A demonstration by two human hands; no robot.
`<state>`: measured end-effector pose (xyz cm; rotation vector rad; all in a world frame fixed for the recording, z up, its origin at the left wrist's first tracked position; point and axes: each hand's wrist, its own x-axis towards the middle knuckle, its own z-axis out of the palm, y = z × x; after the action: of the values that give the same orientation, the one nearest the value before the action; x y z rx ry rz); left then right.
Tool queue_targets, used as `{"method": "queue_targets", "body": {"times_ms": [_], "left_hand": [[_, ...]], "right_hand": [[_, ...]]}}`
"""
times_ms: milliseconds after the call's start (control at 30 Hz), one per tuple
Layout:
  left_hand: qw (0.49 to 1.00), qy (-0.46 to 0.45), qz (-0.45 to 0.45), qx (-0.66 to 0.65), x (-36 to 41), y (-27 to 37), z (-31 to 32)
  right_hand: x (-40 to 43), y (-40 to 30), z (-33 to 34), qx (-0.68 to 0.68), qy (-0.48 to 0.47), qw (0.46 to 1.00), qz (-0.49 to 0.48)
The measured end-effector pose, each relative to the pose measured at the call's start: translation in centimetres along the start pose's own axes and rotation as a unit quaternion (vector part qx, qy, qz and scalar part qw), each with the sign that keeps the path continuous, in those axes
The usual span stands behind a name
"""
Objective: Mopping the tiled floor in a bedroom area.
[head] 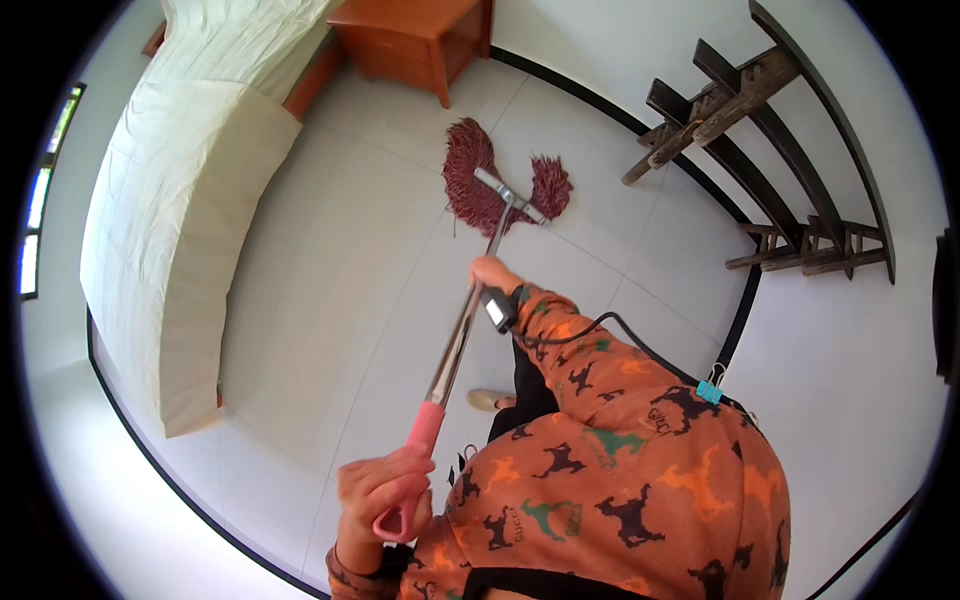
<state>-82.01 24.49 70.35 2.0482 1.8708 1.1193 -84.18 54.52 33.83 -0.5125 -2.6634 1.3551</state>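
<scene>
A string mop crosses the middle of the view, its dark red strands spread in two tufts on the pale tiled floor. A metal clamp holds the strands at the foot of the shiny metal pole. My left hand is wrapped around the pink plastic grip at the pole's upper end, just above its hanging loop. Farther down, my right hand grips the metal pole near the mop head. A small black device with a cable sits at my right wrist.
A bed draped in a cream sheet stands on the left. An orange-brown wooden cabinet is at the top. Dark wooden benches stand by the right wall, above a black baseboard. My shoe rests on the floor.
</scene>
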Motion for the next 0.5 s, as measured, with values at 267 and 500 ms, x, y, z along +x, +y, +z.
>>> {"method": "queue_targets", "body": {"times_ms": [267,500], "left_hand": [[0.987,0.043,-0.152,0.038,-5.7,6.4,-9.6],[0.965,0.202,-0.169,-0.008,-15.6,7.6,-9.4]], "right_hand": [[0.2,-13.6,17.5,-0.004,-0.025,0.984,-0.178],[0.0,-18.3,23.3,0.514,-0.084,0.761,0.387]]}}
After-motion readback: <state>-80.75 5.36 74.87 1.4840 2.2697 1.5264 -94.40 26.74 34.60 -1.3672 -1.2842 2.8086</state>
